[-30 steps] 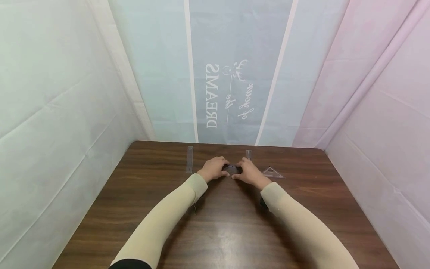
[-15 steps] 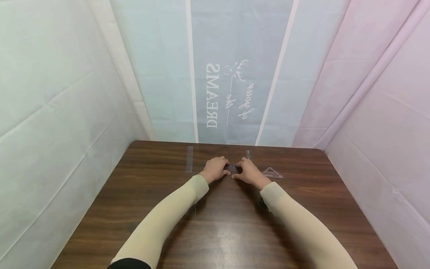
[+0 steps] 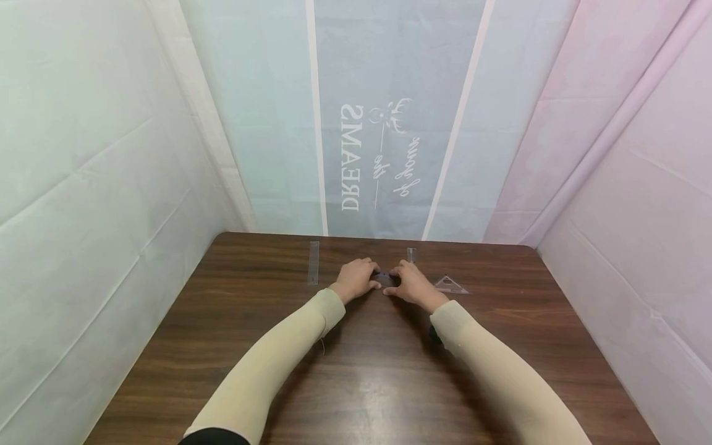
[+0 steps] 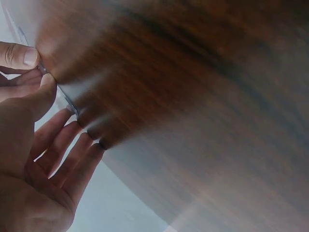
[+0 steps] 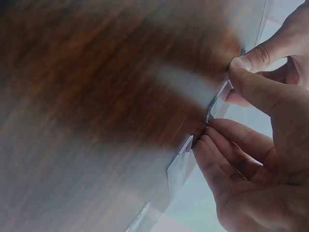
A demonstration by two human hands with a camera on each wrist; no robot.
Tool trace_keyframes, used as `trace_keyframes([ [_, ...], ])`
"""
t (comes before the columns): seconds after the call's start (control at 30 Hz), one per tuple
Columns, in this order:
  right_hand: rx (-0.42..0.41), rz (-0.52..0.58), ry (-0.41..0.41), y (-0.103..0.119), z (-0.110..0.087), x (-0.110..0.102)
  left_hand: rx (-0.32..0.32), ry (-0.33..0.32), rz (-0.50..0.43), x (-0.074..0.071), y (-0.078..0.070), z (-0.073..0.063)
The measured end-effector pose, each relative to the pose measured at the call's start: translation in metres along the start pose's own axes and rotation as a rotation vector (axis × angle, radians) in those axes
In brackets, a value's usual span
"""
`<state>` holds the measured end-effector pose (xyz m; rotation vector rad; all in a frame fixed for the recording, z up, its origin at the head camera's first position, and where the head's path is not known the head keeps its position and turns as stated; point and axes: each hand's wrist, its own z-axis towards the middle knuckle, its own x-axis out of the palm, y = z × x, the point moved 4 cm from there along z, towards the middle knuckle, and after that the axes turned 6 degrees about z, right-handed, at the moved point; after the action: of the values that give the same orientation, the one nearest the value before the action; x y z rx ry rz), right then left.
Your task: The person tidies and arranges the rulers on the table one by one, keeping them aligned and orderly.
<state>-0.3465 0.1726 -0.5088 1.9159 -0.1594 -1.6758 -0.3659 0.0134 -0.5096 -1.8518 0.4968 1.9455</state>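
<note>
Both hands meet over a small clear protractor [image 3: 384, 280] near the far side of the table. My left hand [image 3: 355, 278] pinches its left end between thumb and fingers. The right end is pinched the same way by my right hand [image 3: 413, 285]. In the left wrist view, the thin edge of the protractor [image 4: 67, 99] shows between thumb and fingertips. Close to the wood, the protractor [image 5: 218, 102] also appears in the right wrist view, its ends covered by fingers. Just behind the right hand lies a short visible stretch of clear ruler [image 3: 411, 254]; the hand hides its lower part.
Left of the hands, a clear ruler [image 3: 314, 263] lies lengthwise on the brown wooden table [image 3: 367, 371]. A clear triangular set square [image 3: 452, 285] lies right of the right hand. Hanging cloth [image 3: 267, 123] stands along the table's back and sides.
</note>
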Motion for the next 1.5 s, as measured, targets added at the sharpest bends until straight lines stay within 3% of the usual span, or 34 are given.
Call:
trace_keyframes([
  [0.43, 0.005, 0.010, -0.013, 0.001, -0.001, 0.000, -0.009, 0.051, 0.001, 0.001, 0.002, 0.001],
  [0.93, -0.016, 0.025, -0.044, 0.004, -0.003, -0.002, -0.015, 0.038, -0.018, 0.003, -0.003, 0.002],
  [1.27, -0.033, 0.037, -0.045, 0.005, -0.006, 0.001, 0.006, 0.007, -0.057, 0.000, -0.003, -0.006],
  [1.5, -0.044, 0.046, -0.053, 0.007, -0.008, 0.001, 0.064, 0.019, -0.105, 0.001, -0.004, -0.007],
])
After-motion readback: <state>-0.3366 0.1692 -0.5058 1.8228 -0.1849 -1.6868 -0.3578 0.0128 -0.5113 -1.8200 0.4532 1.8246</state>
